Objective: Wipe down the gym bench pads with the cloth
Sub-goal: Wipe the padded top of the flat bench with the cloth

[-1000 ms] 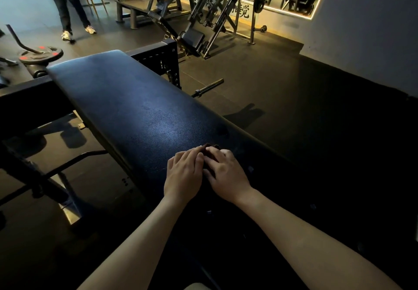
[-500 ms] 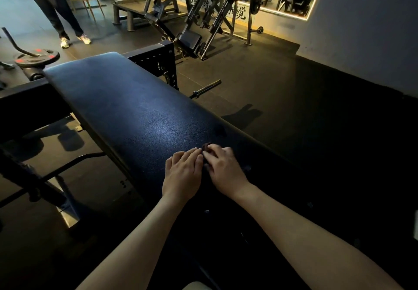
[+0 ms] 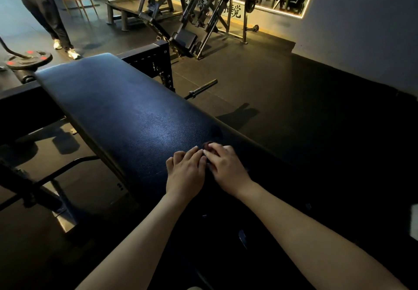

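Two hands meet on the near part of the dark bench pad (image 3: pixel 126 113), fingertips touching. The right hand (image 3: pixel 226 167) has its fingers (image 3: pixel 218 149) bent down over a dark reddish cloth (image 3: pixel 207 145), pinning it to the pad. Only a small scrap of it shows just past the fingertips; the rest is hidden beneath the hand. The left hand (image 3: pixel 185 174) lies just beside, its fingers (image 3: pixel 192 155) close together and gently bent, tips against the right hand's; whether they hold any of the cloth I cannot tell. Nearer than the fingers the pad sinks into shadow and its edge is lost. Well beyond the fingers, past the far end of the pad, a weight plate (image 3: pixel 29 60) lies to the left and a barbell end (image 3: pixel 201 88) rests on the floor to the right. A standing person (image 3: pixel 45 11) is cut off above the waist by the top edge of the view.
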